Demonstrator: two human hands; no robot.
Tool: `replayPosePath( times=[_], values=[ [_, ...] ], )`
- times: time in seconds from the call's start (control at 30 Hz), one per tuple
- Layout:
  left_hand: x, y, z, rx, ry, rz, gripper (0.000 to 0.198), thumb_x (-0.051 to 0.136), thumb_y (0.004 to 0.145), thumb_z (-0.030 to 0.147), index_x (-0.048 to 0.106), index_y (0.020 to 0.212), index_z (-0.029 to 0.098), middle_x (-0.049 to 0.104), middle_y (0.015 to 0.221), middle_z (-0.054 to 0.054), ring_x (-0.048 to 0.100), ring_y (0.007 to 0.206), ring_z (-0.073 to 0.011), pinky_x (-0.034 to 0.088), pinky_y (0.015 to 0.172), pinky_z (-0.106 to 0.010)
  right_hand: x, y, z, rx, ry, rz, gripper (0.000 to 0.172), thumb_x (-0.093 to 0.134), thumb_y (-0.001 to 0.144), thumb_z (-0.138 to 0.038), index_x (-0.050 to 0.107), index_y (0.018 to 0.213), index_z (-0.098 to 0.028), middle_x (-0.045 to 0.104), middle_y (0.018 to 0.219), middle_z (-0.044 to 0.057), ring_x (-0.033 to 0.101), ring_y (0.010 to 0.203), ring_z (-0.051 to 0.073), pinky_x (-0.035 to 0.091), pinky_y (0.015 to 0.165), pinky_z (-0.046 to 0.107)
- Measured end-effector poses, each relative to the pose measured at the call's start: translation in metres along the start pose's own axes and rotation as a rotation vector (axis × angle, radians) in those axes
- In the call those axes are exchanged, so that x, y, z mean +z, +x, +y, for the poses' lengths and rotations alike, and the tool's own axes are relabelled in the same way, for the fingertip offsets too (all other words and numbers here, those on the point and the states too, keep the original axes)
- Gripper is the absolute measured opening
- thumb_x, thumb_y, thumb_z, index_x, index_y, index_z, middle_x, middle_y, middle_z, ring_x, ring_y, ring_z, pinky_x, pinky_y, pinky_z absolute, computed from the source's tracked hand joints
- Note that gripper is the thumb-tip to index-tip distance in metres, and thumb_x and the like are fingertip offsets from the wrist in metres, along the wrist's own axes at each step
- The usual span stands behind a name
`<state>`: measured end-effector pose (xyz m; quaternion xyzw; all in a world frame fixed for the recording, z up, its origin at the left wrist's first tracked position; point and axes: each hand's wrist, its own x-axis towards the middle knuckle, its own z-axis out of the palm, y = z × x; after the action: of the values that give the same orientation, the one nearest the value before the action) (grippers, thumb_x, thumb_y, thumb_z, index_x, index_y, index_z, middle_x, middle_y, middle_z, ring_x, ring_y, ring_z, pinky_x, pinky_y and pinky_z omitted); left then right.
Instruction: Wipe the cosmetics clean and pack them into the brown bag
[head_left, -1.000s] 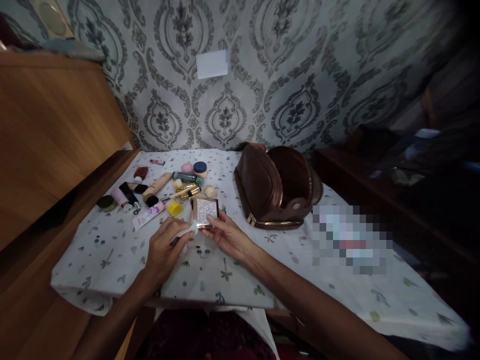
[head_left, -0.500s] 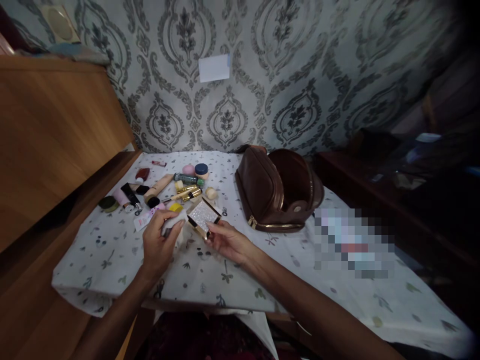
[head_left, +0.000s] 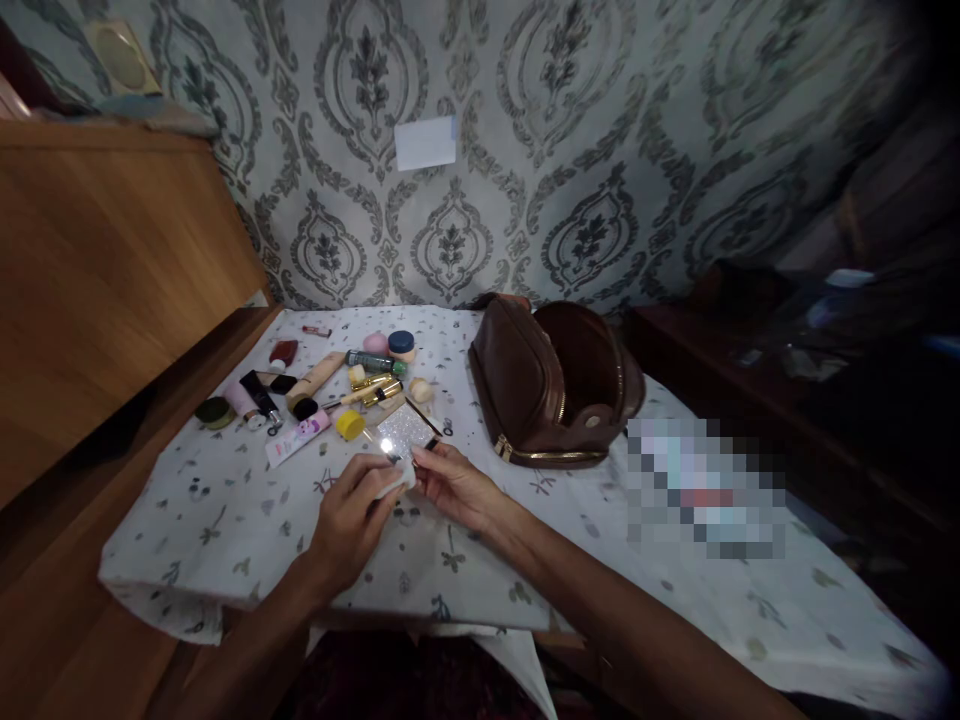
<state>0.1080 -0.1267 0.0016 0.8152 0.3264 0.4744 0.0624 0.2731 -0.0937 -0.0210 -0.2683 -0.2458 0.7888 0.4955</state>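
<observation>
Head view. From where I stand, the glittered compact is above the near-middle part of the printed tablecloth, left of the brown cosmetic bag. The right hand grips its near right corner, thumb on top and fingers beneath. The left hand's fingers are closed on a white tissue at the compact's near edge; whether it presses there, I cannot tell.

The step in hand appears to be wiping the compact. Hold the case firmly by its rim, keeping the thumb off the glittered face. Fold the tissue flat over the fingertips, follow each edge with light strokes, and turn the case to reach the next side. Avoid snagging the tissue on the corners.

Compared with half a second ago, the tissue has shifted from the compact's left side to its near edge. The pink-and-white tube, then partly covered by the left hand, is now exposed. The bag remains in place.
</observation>
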Motion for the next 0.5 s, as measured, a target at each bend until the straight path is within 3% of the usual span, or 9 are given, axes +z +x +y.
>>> replayPosePath(
  times=[0.17, 0.33, 0.5],
  values=[
    [-0.021, -0.004, -0.009, -0.119, 0.061, -0.033, 0.011, 0.056, 0.094, 0.016, 0.062, 0.100, 0.022, 0.062, 0.094, -0.004, 0.064, 0.091, -0.0170, 0.054, 0.081, -0.028, -0.004, -0.001, 0.003, -0.064, -0.285, -0.035, 0.043, 0.090, 0.061, -0.026, 0.065, 0.096, -0.018, 0.069, 0.073, -0.003, 0.058, 0.057, 0.008, 0.043, 0.051, 0.018],
    [-0.031, -0.022, -0.021, -0.287, 0.048, -0.170, 0.010, 0.054, 0.095, 0.022, 0.064, 0.095, 0.022, 0.062, 0.088, -0.002, 0.063, 0.082, -0.0171, 0.051, 0.074, -0.028, -0.014, 0.000, 0.005, -0.032, -0.575, -0.167, 0.047, 0.089, 0.059, -0.024, 0.061, 0.096, -0.020, 0.067, 0.079, -0.004, 0.061, 0.069, 0.013, 0.049, 0.064, 0.024],
    [-0.033, -0.033, -0.028, -0.364, 0.009, -0.202, 0.008, 0.057, 0.093, 0.022, 0.065, 0.092, 0.022, 0.063, 0.088, -0.002, 0.064, 0.084, -0.0178, 0.049, 0.074, -0.027, -0.024, 0.003, 0.007, -0.158, -0.889, -0.063, 0.061, 0.088, 0.060, -0.027, 0.062, 0.115, -0.021, 0.063, 0.083, -0.002, 0.058, 0.072, 0.015, 0.046, 0.067, 0.028]
  ],
)
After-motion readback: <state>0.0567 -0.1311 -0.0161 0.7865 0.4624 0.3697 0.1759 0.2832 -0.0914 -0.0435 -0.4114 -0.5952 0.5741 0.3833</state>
